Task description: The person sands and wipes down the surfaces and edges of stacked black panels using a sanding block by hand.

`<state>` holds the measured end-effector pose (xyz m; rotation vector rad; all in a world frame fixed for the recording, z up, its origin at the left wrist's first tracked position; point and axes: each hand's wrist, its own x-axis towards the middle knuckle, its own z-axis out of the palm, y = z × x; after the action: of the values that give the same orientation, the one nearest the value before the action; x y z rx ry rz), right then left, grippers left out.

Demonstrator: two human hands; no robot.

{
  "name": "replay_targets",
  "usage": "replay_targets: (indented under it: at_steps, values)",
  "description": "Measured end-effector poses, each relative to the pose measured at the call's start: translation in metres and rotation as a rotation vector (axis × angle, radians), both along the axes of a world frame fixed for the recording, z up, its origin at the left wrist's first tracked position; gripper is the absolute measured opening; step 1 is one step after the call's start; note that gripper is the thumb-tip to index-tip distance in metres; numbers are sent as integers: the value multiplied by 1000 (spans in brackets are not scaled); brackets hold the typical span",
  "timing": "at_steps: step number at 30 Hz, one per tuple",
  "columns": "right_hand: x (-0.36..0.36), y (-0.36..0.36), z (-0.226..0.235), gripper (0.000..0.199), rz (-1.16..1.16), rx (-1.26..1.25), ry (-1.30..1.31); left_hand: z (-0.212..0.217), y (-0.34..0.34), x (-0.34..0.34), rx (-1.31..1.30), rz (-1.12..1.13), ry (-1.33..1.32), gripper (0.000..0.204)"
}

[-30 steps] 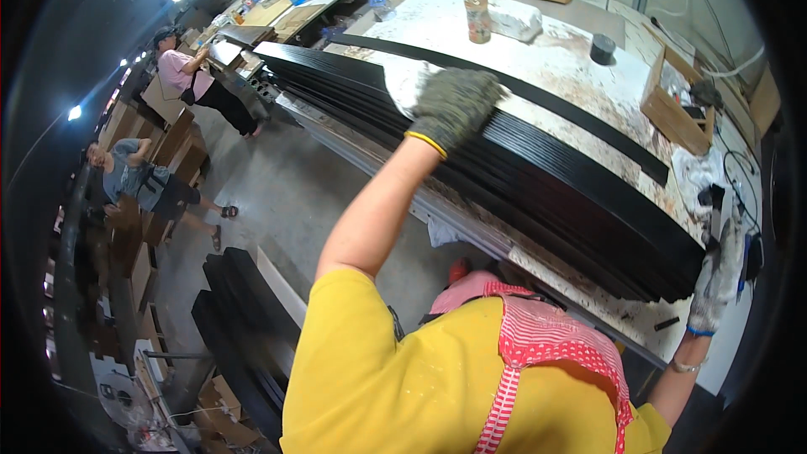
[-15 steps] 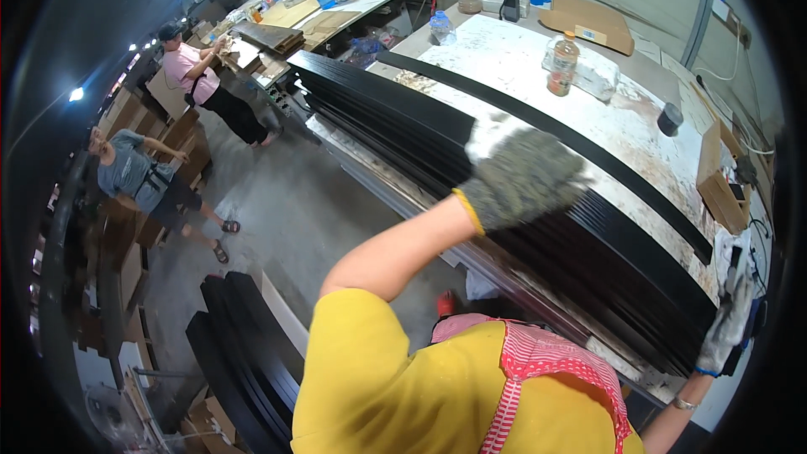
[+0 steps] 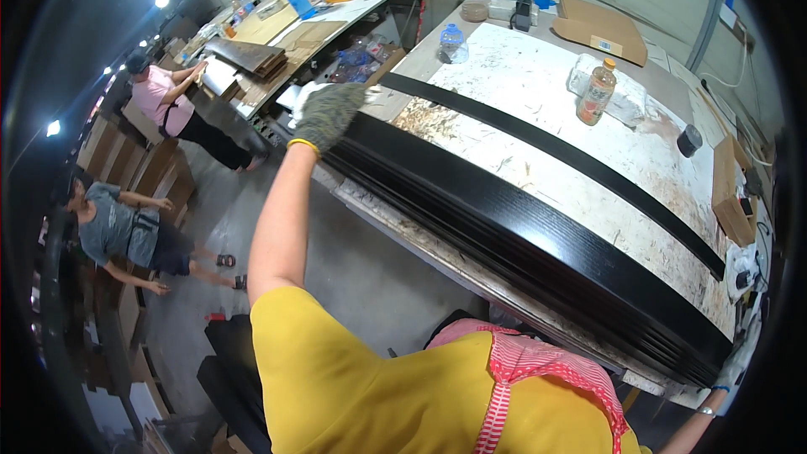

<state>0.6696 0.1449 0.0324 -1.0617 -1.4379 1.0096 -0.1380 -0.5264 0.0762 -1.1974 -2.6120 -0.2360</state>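
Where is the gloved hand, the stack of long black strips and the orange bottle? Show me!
left hand (image 3: 329, 113), head view: back of the grey glove.
stack of black strips (image 3: 538, 248), head view: top face, mid-length.
orange bottle (image 3: 595, 94), head view: middle of its body.

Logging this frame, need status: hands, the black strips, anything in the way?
Left hand gloved, resting on far end of black strip stack. Right hand gloved at near end, grip unclear. Single strip and bottle lie apart on table.
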Motion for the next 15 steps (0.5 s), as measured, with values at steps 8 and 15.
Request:
replay_targets:
  at_steps: [8,15]
  values:
    - [69,12,-12,56,144,85,-61,8,-35,-110,33,450,-82,51]
    - [-56,-101,74,56,78,128,-573,10,-34,-109,-83,480,63,41]
